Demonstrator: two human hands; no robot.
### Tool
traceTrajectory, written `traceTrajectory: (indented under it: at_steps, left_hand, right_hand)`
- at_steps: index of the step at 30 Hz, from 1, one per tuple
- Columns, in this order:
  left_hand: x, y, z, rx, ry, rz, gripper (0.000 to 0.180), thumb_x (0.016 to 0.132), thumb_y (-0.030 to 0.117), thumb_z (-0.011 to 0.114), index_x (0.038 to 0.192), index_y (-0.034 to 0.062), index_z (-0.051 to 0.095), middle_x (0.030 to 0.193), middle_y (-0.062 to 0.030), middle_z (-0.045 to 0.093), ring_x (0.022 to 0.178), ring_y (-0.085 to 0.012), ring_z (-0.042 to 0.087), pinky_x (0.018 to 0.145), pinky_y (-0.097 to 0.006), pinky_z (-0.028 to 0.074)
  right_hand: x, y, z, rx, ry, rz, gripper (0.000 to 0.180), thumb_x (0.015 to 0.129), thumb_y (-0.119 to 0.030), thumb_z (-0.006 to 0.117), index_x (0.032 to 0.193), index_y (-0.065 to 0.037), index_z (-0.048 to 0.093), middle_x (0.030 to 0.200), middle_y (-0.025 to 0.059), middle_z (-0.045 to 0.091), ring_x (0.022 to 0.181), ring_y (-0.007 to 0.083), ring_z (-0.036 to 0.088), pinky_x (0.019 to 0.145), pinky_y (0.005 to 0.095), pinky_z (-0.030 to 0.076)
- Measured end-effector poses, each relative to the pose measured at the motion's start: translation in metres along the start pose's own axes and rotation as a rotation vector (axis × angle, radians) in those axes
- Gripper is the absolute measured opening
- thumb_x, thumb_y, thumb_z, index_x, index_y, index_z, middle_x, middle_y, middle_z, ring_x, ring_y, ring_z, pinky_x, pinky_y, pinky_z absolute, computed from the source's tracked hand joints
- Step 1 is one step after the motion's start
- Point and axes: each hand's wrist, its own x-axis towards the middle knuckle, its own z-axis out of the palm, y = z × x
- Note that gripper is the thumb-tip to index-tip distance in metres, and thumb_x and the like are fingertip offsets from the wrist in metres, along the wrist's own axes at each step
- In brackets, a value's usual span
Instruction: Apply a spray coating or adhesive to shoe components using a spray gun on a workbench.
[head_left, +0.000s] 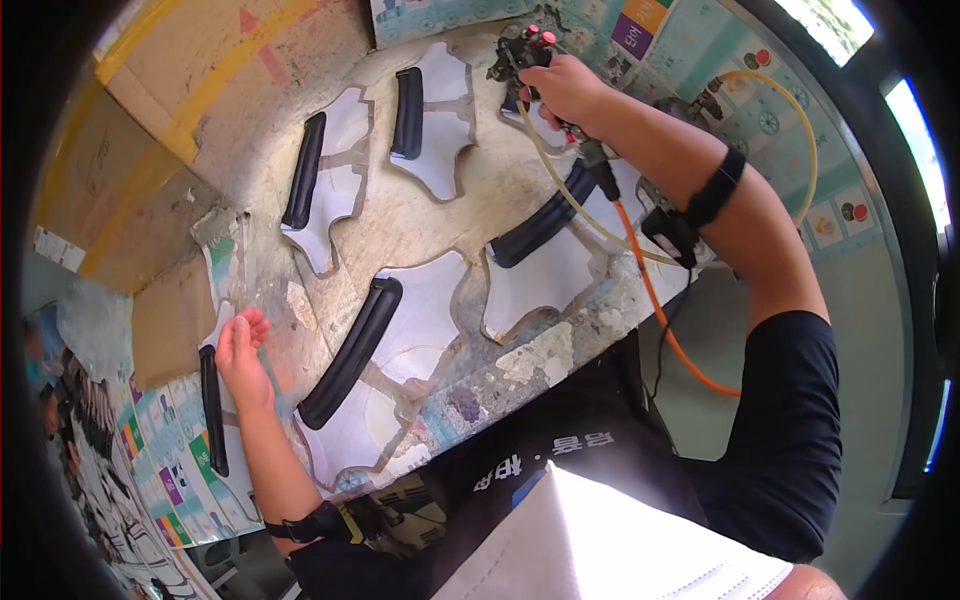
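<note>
In my right hand (572,92), at the far right of the worktable, is a dark spray gun (520,58) with red knobs. My fingers wrap round its grip, and an orange hose (655,295) and a yellowish tube (545,155) run from it. Partly behind the gun lies a white piece. My left hand (243,358) is open at the table's left edge, fingers loosely extended, beside a flat white shaped piece with a black padded strip (210,410). Similar white pieces (420,310) with black strips lie spread over the table, several in all.
Tall cardboard (230,60) with yellow tape walls the far left. A printed teal sheet (740,110) lines the far right, with the looped yellow tube (808,130) before it. The table's near edge (540,365) is crusted and rough. A window (915,150) stands at right.
</note>
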Motion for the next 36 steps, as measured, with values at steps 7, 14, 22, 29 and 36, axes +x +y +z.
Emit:
traceTrajectory:
  at_steps: [7, 14, 22, 29, 36]
  left_hand:
    - [0.001, -0.002, 0.001, -0.028, 0.032, -0.01, 0.031, 0.101, 0.025, 0.054, 0.11, -0.0033, 0.063, 0.105, -0.0107, 0.066, 0.09, -0.0175, 0.062, 0.084, -0.03, 0.048]
    - [0.001, -0.004, -0.001, -0.016, 0.042, -0.01, 0.031, 0.102, 0.025, 0.054, 0.109, -0.0033, 0.063, 0.104, -0.011, 0.066, 0.09, -0.0178, 0.062, 0.084, -0.031, 0.048]
    - [0.002, -0.006, 0.0, -0.044, 0.051, 0.029, 0.03, 0.103, 0.026, 0.051, 0.11, -0.002, 0.062, 0.103, -0.01, 0.066, 0.091, -0.0184, 0.061, 0.086, -0.032, 0.048]
    - [0.0, -0.001, 0.0, -0.018, 0.041, 0.006, 0.03, 0.103, 0.027, 0.052, 0.108, -0.0008, 0.063, 0.102, -0.007, 0.066, 0.085, -0.013, 0.059, 0.073, -0.027, 0.044]
    - [0.0, 0.0, -0.002, -0.018, 0.014, 0.056, 0.03, 0.102, 0.027, 0.052, 0.106, -0.0005, 0.063, 0.1, -0.0064, 0.066, 0.074, -0.0075, 0.054, 0.063, -0.022, 0.038]
  right_hand:
    - [0.017, 0.016, -0.027, 0.145, 0.109, -0.116, 0.031, 0.094, -0.029, 0.055, 0.084, -0.003, 0.067, 0.058, 0.0052, 0.054, 0.042, 0.0148, 0.048, 0.043, 0.0324, 0.038]
    - [0.009, 0.052, -0.083, 0.063, 0.237, 0.015, 0.03, 0.088, -0.024, 0.057, 0.085, 0.005, 0.064, 0.062, 0.0084, 0.057, 0.042, 0.0196, 0.052, 0.041, 0.0376, 0.041]
    - [0.021, 0.057, -0.085, 0.003, 0.293, 0.0, 0.03, 0.089, -0.023, 0.059, 0.075, 0.003, 0.062, 0.07, 0.0098, 0.063, 0.046, 0.0207, 0.056, 0.045, 0.038, 0.045]
    - [0.029, 0.058, -0.079, -0.013, 0.301, 0.038, 0.03, 0.088, -0.023, 0.059, 0.074, 0.003, 0.061, 0.067, 0.0093, 0.062, 0.046, 0.0211, 0.057, 0.045, 0.0374, 0.046]
    - [0.033, 0.065, -0.084, 0.125, 0.298, 0.022, 0.028, 0.087, -0.023, 0.057, 0.076, 0.001, 0.062, 0.062, 0.01, 0.06, 0.044, 0.0209, 0.056, 0.044, 0.0394, 0.043]
